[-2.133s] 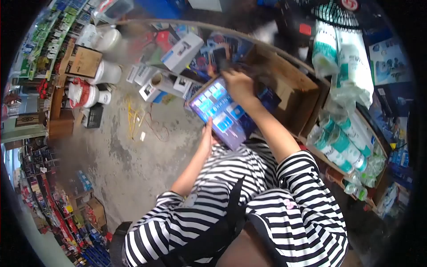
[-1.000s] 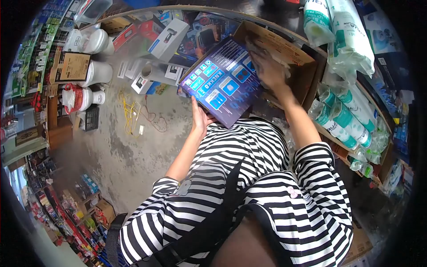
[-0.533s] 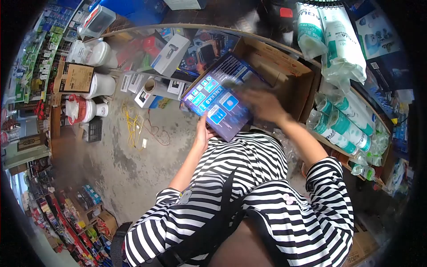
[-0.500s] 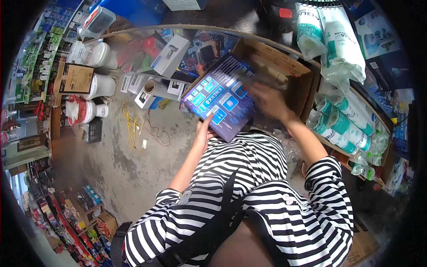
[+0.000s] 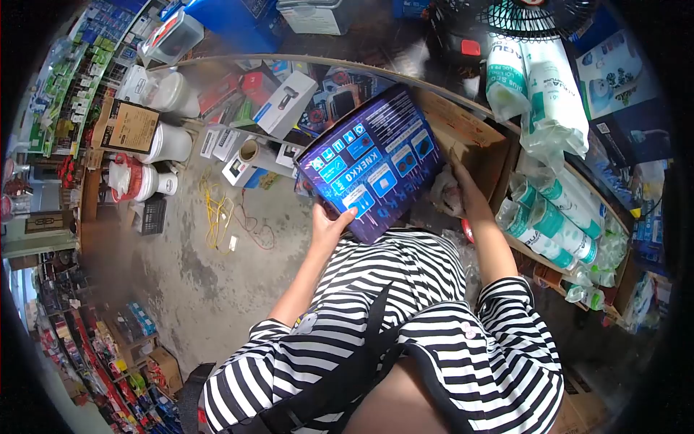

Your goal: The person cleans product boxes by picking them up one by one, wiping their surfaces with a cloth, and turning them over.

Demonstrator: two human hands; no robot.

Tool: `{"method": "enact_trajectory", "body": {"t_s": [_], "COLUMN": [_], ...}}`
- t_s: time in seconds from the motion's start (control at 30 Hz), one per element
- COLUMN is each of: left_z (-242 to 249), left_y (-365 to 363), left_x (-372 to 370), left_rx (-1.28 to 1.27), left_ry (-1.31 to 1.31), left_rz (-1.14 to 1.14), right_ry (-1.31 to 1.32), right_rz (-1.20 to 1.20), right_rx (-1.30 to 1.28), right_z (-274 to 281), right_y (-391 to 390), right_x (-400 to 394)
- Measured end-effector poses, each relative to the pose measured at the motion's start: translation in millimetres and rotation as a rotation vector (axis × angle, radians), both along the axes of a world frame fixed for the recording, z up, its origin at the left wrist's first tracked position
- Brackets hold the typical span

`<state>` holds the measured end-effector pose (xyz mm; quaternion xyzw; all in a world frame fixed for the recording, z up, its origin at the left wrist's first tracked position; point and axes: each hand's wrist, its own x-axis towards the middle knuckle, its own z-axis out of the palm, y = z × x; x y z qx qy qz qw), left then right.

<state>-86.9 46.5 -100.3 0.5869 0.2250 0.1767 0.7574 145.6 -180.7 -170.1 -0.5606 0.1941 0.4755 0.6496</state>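
Observation:
A dark blue and purple printed cardboard box [image 5: 390, 170], marked KNEKKO, lies tilted across my lap. My left hand [image 5: 332, 226] grips its near left corner, with the thumb on the printed face and the fingers hidden underneath. At the box's right edge is my right hand [image 5: 465, 181], its fingers partly hidden, around a crumpled pale wad [image 5: 447, 194] whose material I cannot tell. Just behind the printed box stands an open brown carton [image 5: 463, 119].
Plastic-wrapped cup sleeves [image 5: 553, 94] stand at right, with more in a carton below. Boxed goods [image 5: 285, 105] fill the shelf ahead. White buckets [image 5: 168, 141] line the left side. A yellow cord [image 5: 217, 217] lies on the concrete floor. A black fan guard [image 5: 535, 18] overhangs the top right.
My right hand has moved off the printed face to the box's right edge. The box has turned slightly and its face shows more fully. My left hand keeps its corner grip.

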Motion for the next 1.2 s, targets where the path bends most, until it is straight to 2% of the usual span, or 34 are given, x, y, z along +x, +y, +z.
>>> {"method": "enact_trajectory", "body": {"t_s": [0.03,0.1,0.2,0.23,0.3,0.33,0.37,0.43,0.47,0.53,0.57,0.67,0.73,0.77,0.83,0.87,0.9,0.93,0.97,1.0,1.07,1.13,1.17,1.2], "left_z": [10.4,20.6,27.6,34.0,36.2,37.3,41.4,61.1,69.4,84.1,82.5,82.6,57.1,43.2,19.2,3.3,-6.6,-11.7,-24.9,-38.4,17.9,-17.3,-37.2,-29.7], "left_y": [2.1,9.7,18.2,17.8,24.4,29.4,34.0,39.2,40.4,39.9,41.9,28.8,14.0,10.1,-2.7,0.5,-2.7,0.1,7.5,15.0,15.4,39.2,48.5,48.9], "left_x": [0.4,-2.8,-11.0,-13.7,-21.6,-24.6,-28.8,-29.3,-21.9,-8.2,-5.2,9.4,13.1,10.4,12.2,8.6,6.9,12.3,11.7,11.1,19.5,14.7,11.0,9.9], "left_rx": [-0.039,0.073,0.130,0.210,0.410,0.542,0.700,0.959,0.995,1.142,1.139,1.298,1.007,0.937,0.343,-0.033,-0.424,-0.613,-0.739,-0.866,-0.955,-0.930,-0.900,-0.932], "left_ry": [0.015,0.059,0.113,0.154,0.175,0.236,0.235,0.225,0.037,-0.100,-0.077,0.031,-0.033,0.058,0.038,0.038,0.052,0.057,0.003,-0.040,-0.131,-0.085,-0.035,-0.037], "left_rz": [-0.021,-0.067,-0.114,-0.084,-0.106,-0.137,-0.192,-0.295,-0.319,-0.390,-0.471,-0.437,-0.249,-0.171,0.063,0.003,0.097,0.101,0.053,0.006,-0.022,-0.032,-0.006,-0.027], "right_ry": [-0.068,-0.139,-0.041,-0.045,-0.136,-0.132,-0.131,-0.191,-0.201,-0.174,-0.160,-0.151,-0.146,-0.145,-0.145,-0.148,-0.157,-0.159,-0.166,-0.202,-0.160,-0.192,-0.189,-0.190], "right_rz": [0.021,0.048,0.099,0.101,0.272,0.248,0.250,0.088,0.041,-0.022,-0.041,-0.083,-0.103,-0.111,-0.121,-0.121,-0.117,-0.114,-0.101,-0.107,-0.088,-0.084,-0.068,-0.063], "right_rx": [0.083,0.167,0.078,0.080,-0.107,-0.217,-0.217,-0.004,0.076,0.249,0.323,0.530,0.667,0.727,0.842,0.886,0.926,0.959,0.988,0.867,0.856,0.525,0.570,0.572], "right_z": [6.8,12.0,35.3,38.6,43.0,66.7,61.0,38.2,30.2,22.3,19.5,15.7,12.5,10.2,4.8,1.8,-2.3,-5.0,-7.7,-8.4,12.1,7.3,-26.1,-39.3], "right_y": [-2.3,2.8,13.5,17.1,21.9,30.8,29.3,26.9,25.2,17.6,14.3,11.1,13.1,15.2,21.1,25.5,29.7,34.4,39.5,42.0,51.5,53.3,50.9,49.3], "right_x": [-2.5,-1.6,-11.5,-10.6,-10.8,-18.4,-22.3,-26.5,-22.8,-15.5,-8.9,2.9,9.8,13.1,20.0,24.2,29.2,31.9,33.8,31.6,25.5,29.4,41.6,47.9]}}
